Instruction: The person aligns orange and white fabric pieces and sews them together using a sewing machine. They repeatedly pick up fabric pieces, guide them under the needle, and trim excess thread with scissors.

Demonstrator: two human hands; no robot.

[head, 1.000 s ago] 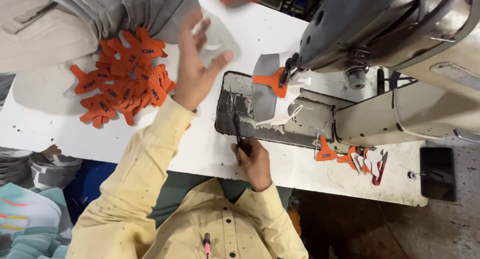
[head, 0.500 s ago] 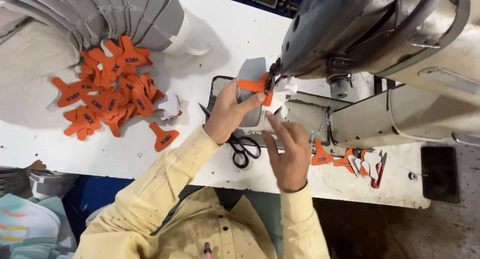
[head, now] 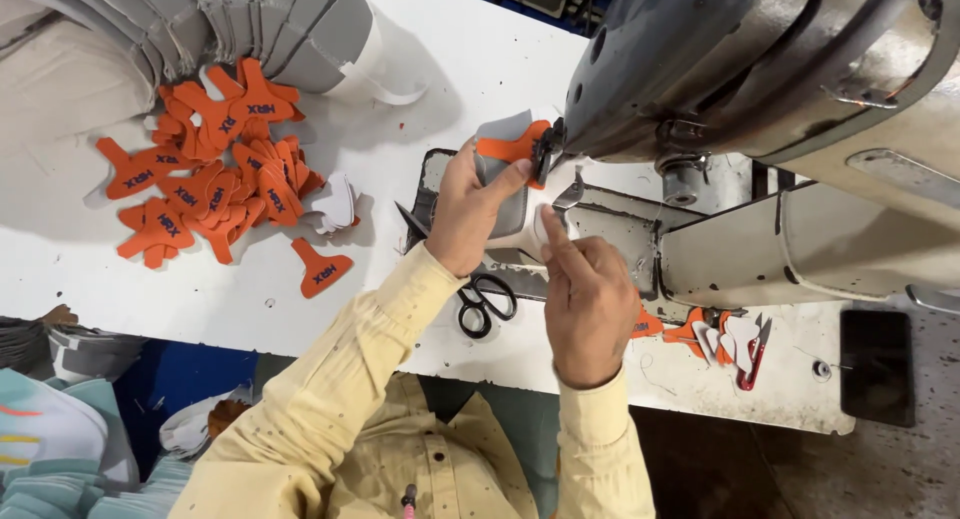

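Observation:
My left hand [head: 468,207] grips a grey fabric piece [head: 500,131] with an orange T-shaped tab [head: 512,149] laid on it, and holds both against the needle area of the sewing machine [head: 740,79]. The thumb presses on the tab. My right hand [head: 588,301] is just below, and its fingertips pinch the lower edge of the same grey piece. Black scissors [head: 486,304] lie on the white table [head: 420,89] between my forearms.
A pile of orange tabs [head: 205,179] lies at the left, with one loose tab [head: 322,269] and small white pieces [head: 335,204] beside it. Stacked grey pieces [head: 230,19] fan out at the top left. Red thread snips [head: 750,354] and a dark flat object [head: 877,367] are at the right.
My left hand left the orange pile and came to the machine with a tab. My right hand rose from beside the scissors to the grey piece. Both now hold it at the needle.

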